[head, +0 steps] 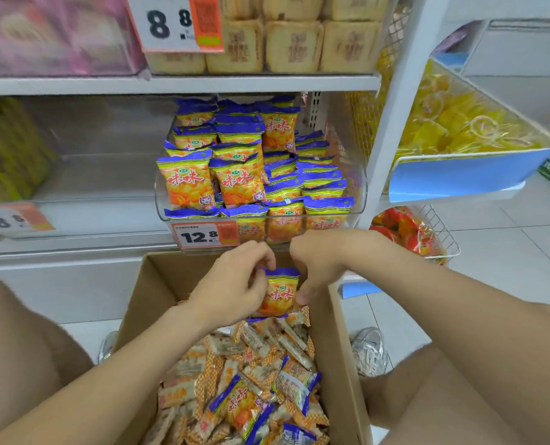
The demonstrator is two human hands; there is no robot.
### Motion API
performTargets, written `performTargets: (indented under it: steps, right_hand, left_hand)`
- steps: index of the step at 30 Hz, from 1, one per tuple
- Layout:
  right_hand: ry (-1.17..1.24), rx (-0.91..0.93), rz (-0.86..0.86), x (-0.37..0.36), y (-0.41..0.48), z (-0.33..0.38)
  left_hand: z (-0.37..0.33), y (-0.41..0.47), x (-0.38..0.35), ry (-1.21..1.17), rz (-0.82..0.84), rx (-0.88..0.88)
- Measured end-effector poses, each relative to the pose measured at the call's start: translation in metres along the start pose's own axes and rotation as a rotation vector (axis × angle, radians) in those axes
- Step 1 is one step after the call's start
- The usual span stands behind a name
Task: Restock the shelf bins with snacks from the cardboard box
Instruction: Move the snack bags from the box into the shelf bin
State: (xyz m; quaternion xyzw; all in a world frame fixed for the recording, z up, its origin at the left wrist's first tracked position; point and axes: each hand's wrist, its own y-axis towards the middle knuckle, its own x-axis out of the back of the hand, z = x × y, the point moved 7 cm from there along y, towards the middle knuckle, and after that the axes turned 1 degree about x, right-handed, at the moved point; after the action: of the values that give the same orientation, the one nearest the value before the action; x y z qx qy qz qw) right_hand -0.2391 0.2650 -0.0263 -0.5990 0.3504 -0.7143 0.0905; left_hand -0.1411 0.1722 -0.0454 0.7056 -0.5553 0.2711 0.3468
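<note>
An orange snack packet with a purple top [278, 292] stands upright above the open cardboard box [344, 342]. My left hand [232, 285] pinches its left edge and my right hand [314, 268] curls round its right side. The box holds several small wrapped snacks [261, 361] and a few more orange-purple packets [238, 409]. Just above the hands, a clear shelf bin [360, 191] is packed with several rows of the same orange-purple packets [235, 178].
A 12.8 price tag [203, 236] hangs on the bin's front. The bin to the left [100, 175] looks nearly bare. Wire baskets of yellow snacks [460, 130] and red ones [408, 232] stand at right. My knees flank the box; shoes [368, 351] rest on the tiled floor.
</note>
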Motion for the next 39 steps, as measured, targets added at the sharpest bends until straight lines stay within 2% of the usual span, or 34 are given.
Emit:
performTargets:
  steps: [3, 9, 12, 14, 17, 19, 22, 25, 28, 30, 34, 37, 39]
  right_hand:
    - [0.312, 0.026, -0.022, 0.019, -0.017, -0.004]
    - [0.968, 0.137, -0.192, 0.053, -0.039, -0.006]
    - [1.300, 0.173, -0.298, 0.062, -0.037, -0.012]
    - [1.407, 0.188, -0.380, 0.068, -0.034, -0.015]
    - [1.392, 0.164, -0.484, 0.077, -0.027, -0.033]
    - [1.366, 0.107, -0.615, 0.086, -0.023, -0.054]
    - [1.240, -0.026, -0.919, 0.098, -0.017, -0.088]
    - [0.896, -0.201, -1.151, 0.108, -0.007, -0.108]
    - [0.831, -0.270, -1.302, 0.116, 0.005, -0.115]
    - [0.802, -0.291, -1.324, 0.123, 0.014, -0.112]
    - [0.749, -0.369, -1.136, 0.124, 0.043, -0.112]
    - [0.780, -0.406, -1.139, 0.127, 0.046, -0.114]
    - [0.722, -0.419, -1.083, 0.129, 0.048, -0.111]
  left_hand:
    - [-0.020, 0.003, 0.045, -0.088, -0.180, -0.049]
    - [-0.030, 0.012, 0.107, -0.192, -0.446, -0.072]
    - [-0.024, 0.020, 0.125, -0.222, -0.527, -0.070]
    - [-0.023, 0.024, 0.129, -0.234, -0.553, -0.066]
    - [-0.025, 0.028, 0.129, -0.190, -0.577, -0.080]
    - [-0.025, 0.033, 0.128, 0.015, -0.591, -0.104]
    - [-0.021, 0.043, 0.118, 0.384, -0.532, -0.157]
    - [-0.010, 0.052, 0.105, 0.570, -0.433, -0.047]
    - [0.003, 0.055, 0.096, 0.628, -0.347, 0.064]
    - [0.007, 0.056, 0.093, 0.669, -0.312, 0.089]
    - [0.008, 0.057, 0.091, 0.705, -0.295, 0.090]
    - [0.009, 0.057, 0.091, 0.700, -0.298, 0.082]
    - [0.010, 0.057, 0.091, 0.701, -0.301, 0.079]
